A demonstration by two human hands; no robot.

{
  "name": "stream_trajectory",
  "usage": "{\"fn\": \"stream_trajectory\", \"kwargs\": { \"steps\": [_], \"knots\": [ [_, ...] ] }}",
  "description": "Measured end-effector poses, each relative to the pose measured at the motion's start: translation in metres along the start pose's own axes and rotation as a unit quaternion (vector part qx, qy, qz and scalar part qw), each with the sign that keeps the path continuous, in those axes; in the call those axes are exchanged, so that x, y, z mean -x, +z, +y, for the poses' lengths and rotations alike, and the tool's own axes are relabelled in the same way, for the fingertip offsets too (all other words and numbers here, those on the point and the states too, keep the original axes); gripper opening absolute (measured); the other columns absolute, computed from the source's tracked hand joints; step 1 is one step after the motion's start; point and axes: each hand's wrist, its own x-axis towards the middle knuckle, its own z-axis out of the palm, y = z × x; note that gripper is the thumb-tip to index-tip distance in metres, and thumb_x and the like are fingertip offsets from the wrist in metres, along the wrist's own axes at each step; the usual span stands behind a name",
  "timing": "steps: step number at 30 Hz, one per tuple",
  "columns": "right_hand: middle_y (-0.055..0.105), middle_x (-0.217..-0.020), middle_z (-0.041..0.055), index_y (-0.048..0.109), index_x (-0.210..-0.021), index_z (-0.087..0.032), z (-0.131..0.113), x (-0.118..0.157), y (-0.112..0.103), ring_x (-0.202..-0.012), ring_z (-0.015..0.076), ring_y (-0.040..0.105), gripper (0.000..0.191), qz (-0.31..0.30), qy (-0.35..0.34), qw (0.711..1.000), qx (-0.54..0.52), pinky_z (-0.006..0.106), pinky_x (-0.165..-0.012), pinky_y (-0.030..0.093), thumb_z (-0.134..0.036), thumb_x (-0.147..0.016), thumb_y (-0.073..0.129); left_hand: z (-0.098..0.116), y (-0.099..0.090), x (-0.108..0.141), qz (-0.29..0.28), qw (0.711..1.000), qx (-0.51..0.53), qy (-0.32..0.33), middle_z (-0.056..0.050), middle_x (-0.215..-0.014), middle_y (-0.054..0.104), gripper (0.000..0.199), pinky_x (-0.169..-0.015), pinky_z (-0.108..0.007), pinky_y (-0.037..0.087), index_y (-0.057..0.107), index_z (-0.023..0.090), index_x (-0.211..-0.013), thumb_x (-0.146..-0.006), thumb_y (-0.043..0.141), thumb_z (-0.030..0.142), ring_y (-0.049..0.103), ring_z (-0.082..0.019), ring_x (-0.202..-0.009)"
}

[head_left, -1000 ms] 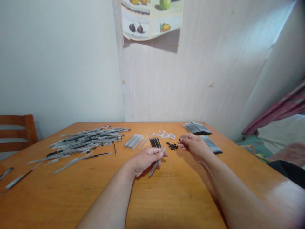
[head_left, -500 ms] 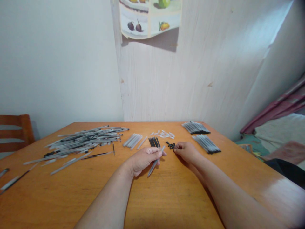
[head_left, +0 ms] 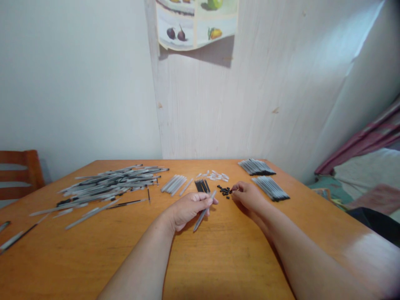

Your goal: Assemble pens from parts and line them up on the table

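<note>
Wooden table (head_left: pixel 200 262) under both hands. Left hand (head_left: pixel 190 211) clamped on slanted translucent pen barrel (head_left: pixel 199 221). Right hand (head_left: pixel 246 196): fingertips at black end plugs (head_left: pixel 225 191) just to its left; can't tell if gripping one.

Pen parts spread across a tabletop (head_left: pixel 200 266), loose heap left, rows right.
On the left lies a heap of pens (head_left: pixel 112 183), with a chair (head_left: pixel 31 168) beyond the table's left edge. Rightward come a row of pen barrels (head_left: pixel 173 184), then a row of refills (head_left: pixel 202 186); pen tips (head_left: pixel 215 175) lie scattered behind the refills, and end plugs (head_left: pixel 224 191) cluster to their right. Farther right lie two rows of pens, the far row (head_left: pixel 256 167) behind the near row (head_left: pixel 271 188). Before the refills, the left hand (head_left: pixel 193 210) has a barrel (head_left: pixel 199 222) between its fingers; the right hand (head_left: pixel 247 196) is at the plugs' right edge.
</note>
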Motion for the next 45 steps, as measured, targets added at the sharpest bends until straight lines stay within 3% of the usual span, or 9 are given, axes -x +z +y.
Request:
{"fn": "stream_trajectory", "kwargs": {
  "steps": [5, 14, 23, 31, 45],
  "knots": [
    [0.069, -0.075, 0.0044, 0.07, -0.082, -0.018, 0.012, -0.005, -0.005, -0.069, 0.0167, 0.059, 0.018, 0.04, 0.027, 0.999, 0.011, 0.026, -0.061, 0.038, -0.017, -0.072, 0.055, 0.0, -0.001, 0.0, 0.0, 1.0, -0.005, -0.014, -0.003, -0.072, 0.06, 0.048, -0.063, -0.025, 0.034, 0.066, 0.013, -0.11, -0.082, 0.064, 0.051, 0.052, -0.012, -0.065],
    [0.07, -0.078, 0.0034, 0.072, -0.102, -0.021, 0.012, -0.006, 0.0, -0.07, 0.0162, 0.059, 0.031, 0.009, 0.009, 0.999, 0.032, 0.025, -0.062, 0.038, -0.021, -0.075, 0.056, 0.001, -0.001, 0.001, 0.004, 1.0, -0.015, -0.016, -0.003, -0.07, 0.061, 0.048, -0.06, -0.025, 0.031, 0.066, 0.013, -0.11, -0.082, 0.064, 0.053, 0.05, -0.011, -0.062],
    [0.07, -0.101, 0.0061, 0.076, -0.1, -0.024, -0.006, -0.001, 0.002, -0.092, 0.0195, 0.06, 0.029, -0.039, -0.086, 0.992, 0.078, 0.027, -0.081, 0.042, -0.018, -0.081, 0.054, 0.002, -0.001, 0.001, 0.003, 1.0, -0.021, -0.007, -0.003, -0.071, 0.06, 0.05, -0.062, -0.025, 0.033, 0.066, 0.012, -0.11, -0.082, 0.064, 0.054, 0.05, -0.012, -0.064],
    [0.069, -0.103, 0.006, 0.076, -0.105, -0.027, -0.005, 0.0, 0.001, -0.094, 0.0202, 0.06, 0.036, -0.073, -0.119, 0.983, 0.12, 0.027, -0.082, 0.041, -0.016, -0.083, 0.05, 0.003, 0.0, 0.001, 0.009, 1.0, -0.019, -0.014, -0.003, -0.072, 0.06, 0.048, -0.062, -0.025, 0.033, 0.066, 0.013, -0.11, -0.082, 0.063, 0.052, 0.05, -0.012, -0.064],
    [0.069, -0.075, 0.0046, 0.07, -0.073, -0.019, -0.006, 0.007, -0.01, -0.07, 0.0159, 0.057, 0.016, -0.077, -0.057, 0.986, 0.139, 0.026, -0.059, 0.032, -0.014, -0.072, 0.056, 0.001, -0.001, 0.0, -0.003, 1.0, -0.024, -0.011, -0.003, -0.072, 0.059, 0.048, -0.062, -0.025, 0.034, 0.065, 0.013, -0.112, -0.084, 0.061, 0.052, 0.05, -0.011, -0.064]
  ]
}}
